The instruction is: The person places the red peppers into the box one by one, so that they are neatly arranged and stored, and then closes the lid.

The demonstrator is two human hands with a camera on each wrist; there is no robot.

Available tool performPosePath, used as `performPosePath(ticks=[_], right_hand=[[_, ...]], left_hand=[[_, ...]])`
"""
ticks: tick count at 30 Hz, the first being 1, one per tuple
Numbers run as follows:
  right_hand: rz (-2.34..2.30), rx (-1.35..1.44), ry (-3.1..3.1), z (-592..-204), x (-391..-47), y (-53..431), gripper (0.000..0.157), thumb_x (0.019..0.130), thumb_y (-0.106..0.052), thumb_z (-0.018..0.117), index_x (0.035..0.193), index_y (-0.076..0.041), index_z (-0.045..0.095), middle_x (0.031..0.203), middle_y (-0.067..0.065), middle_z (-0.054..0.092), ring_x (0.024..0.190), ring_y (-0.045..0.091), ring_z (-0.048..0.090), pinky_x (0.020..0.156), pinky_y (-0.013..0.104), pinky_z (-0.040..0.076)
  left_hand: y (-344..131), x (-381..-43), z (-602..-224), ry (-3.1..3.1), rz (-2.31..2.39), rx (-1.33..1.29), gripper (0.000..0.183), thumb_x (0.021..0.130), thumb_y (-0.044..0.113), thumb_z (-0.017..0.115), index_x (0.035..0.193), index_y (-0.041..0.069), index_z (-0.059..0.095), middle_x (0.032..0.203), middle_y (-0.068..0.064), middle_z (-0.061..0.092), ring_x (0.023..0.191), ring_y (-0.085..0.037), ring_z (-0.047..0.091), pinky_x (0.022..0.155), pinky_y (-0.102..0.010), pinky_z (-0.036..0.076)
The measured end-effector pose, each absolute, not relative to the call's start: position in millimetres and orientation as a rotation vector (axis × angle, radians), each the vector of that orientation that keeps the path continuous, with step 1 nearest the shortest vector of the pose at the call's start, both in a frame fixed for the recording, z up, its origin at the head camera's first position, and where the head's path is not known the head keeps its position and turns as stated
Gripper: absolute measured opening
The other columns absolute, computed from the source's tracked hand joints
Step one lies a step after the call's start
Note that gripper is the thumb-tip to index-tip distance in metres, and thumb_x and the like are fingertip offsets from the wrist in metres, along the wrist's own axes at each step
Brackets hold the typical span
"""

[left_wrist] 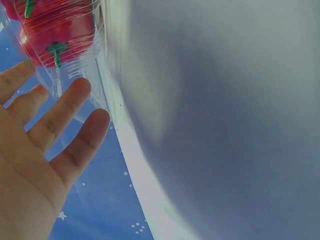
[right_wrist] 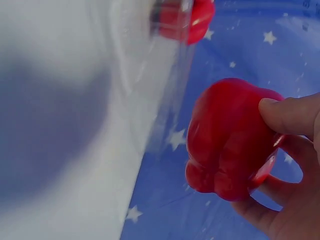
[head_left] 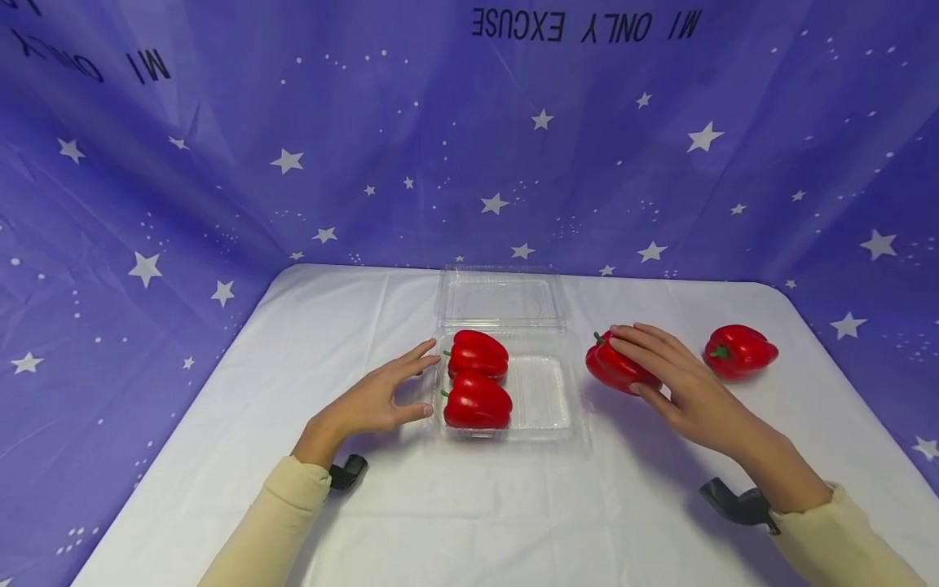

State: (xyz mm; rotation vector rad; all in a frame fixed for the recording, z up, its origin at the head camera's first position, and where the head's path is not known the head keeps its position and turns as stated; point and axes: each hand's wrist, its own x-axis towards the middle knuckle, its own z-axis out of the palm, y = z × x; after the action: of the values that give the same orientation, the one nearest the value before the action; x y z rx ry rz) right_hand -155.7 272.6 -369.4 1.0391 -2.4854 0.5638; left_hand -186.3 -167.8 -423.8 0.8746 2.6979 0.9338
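My right hand (head_left: 685, 387) grips a red bell pepper (head_left: 616, 364) just right of the clear plastic container (head_left: 575, 416). In the right wrist view the thumb lies on one side of that pepper (right_wrist: 227, 140) and fingers curl round the other. Two red bell peppers, a rear one (head_left: 478, 355) and a front one (head_left: 478, 401), lie side by side in the container's left half, stems to the left. At the container's left side is my left hand (head_left: 374, 398), fingers spread and holding nothing. Whether its fingertips touch the wall I cannot tell.
Another red bell pepper (head_left: 737, 352) lies on the white tablecloth (head_left: 455, 505) at the right. The container's hinged lid (head_left: 502, 297) lies folded back toward the rear. A purple star-patterned cloth (head_left: 411, 147) hangs behind and at both sides of the table.
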Motion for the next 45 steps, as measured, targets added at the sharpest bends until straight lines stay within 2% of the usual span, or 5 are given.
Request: performPosePath(ticks=[6,14,24,31,45], right_hand=[[0.527,1.118,-2.507,-352.6,-154.9,243.8,0.085,0.069,0.003,0.084,0.146,-0.013,0.051,0.149,0.008,0.052,0.139,0.032,0.042,0.11,0.006,0.03],[0.578,1.322,-2.499,-350.6,-159.2,204.5,0.074,0.079,0.001,0.076,0.147,-0.015,0.049,0.152,0.005,0.048,0.142,0.029,0.039,0.101,0.05,0.053],[0.657,1.381,-2.507,-355.1,-169.1,188.5,0.07,0.083,0.0,0.074,0.147,-0.015,0.049,0.153,0.004,0.047,0.145,0.028,0.038,0.115,0.038,0.043],[0.743,1.375,-2.551,-360.7,-182.6,188.7,0.066,0.083,-0.002,0.074,0.145,-0.013,0.051,0.151,0.006,0.049,0.142,0.029,0.04,0.109,0.053,0.046],[0.719,1.372,-2.599,-371.1,-200.5,197.9,0.061,0.08,0.0,0.075,0.138,-0.011,0.059,0.148,0.011,0.051,0.138,0.031,0.044,0.103,0.05,0.052]], left_hand=[[-168.8,-186.6,-422.7,2.705,0.925,0.866,0.073,0.088,0.035,0.071,0.151,0.015,0.042,0.167,0.001,0.023,0.152,-0.028,0.029,0.119,-0.056,0.031],[-168.6,-187.5,-423.8,2.688,0.947,0.869,0.073,0.088,0.035,0.071,0.152,0.016,0.042,0.167,0.002,0.022,0.153,-0.027,0.028,0.12,-0.056,0.031],[-168.7,-186.8,-420.8,2.682,0.962,0.896,0.073,0.088,0.034,0.072,0.151,0.013,0.042,0.167,-0.003,0.023,0.152,-0.031,0.029,0.119,-0.058,0.031],[-169.3,-184.7,-422.3,2.666,0.978,0.873,0.072,0.088,0.035,0.071,0.151,0.015,0.042,0.167,-0.004,0.023,0.151,-0.031,0.03,0.119,-0.057,0.032],[-170.6,-187.2,-418.0,2.651,0.972,0.892,0.072,0.088,0.032,0.071,0.151,0.012,0.043,0.167,-0.003,0.024,0.151,-0.032,0.031,0.118,-0.058,0.032]])
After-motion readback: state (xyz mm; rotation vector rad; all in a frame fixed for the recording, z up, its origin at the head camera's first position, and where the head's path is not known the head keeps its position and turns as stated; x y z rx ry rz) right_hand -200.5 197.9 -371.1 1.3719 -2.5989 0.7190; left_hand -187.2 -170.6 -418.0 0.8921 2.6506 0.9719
